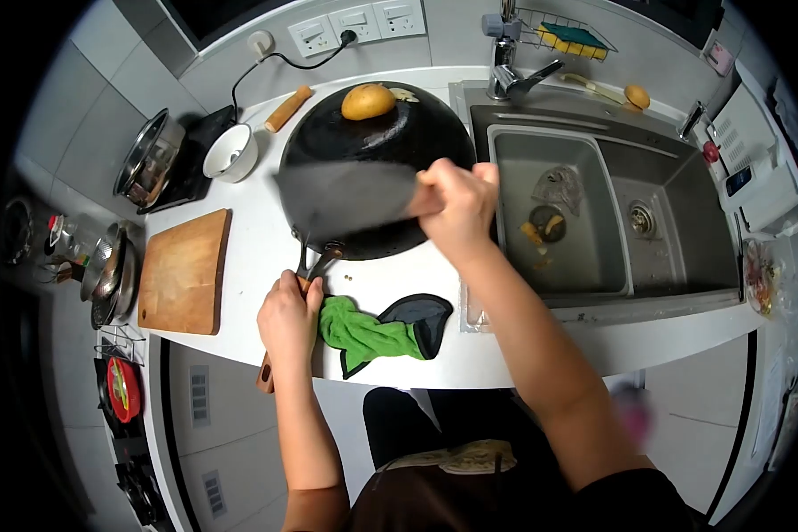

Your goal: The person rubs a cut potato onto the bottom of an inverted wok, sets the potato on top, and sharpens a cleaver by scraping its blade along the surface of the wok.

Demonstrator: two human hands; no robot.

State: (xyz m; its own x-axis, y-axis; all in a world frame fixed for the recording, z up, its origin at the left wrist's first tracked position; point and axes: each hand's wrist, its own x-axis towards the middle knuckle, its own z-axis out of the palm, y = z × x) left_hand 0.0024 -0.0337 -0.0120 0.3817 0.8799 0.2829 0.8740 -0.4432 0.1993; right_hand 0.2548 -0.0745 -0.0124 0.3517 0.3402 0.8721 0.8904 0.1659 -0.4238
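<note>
My right hand point(457, 208) is closed on the brown handle of a cleaver point(350, 197), whose broad grey blade is smeared by motion above the black wok point(390, 146). A peeled-looking yellow potato point(368, 102) rests at the far part of the wok, beside a few pale scraps point(403, 94). With its fingers wrapped round, my left hand point(288, 315) grips the wok's long wooden handle point(265, 374), which points toward me. Just right of that hand, a green and grey cloth point(372, 332) lies crumpled on the white counter point(399, 275).
A wooden cutting board point(184, 270) lies left, with a white bowl point(231, 152) and a glass-lidded pot point(149, 160) behind it. The steel sink point(612, 293) at right holds scraps and a clear bag point(557, 188). Its faucet point(505, 75) stands behind; a wooden piece point(289, 108) lies near the wok.
</note>
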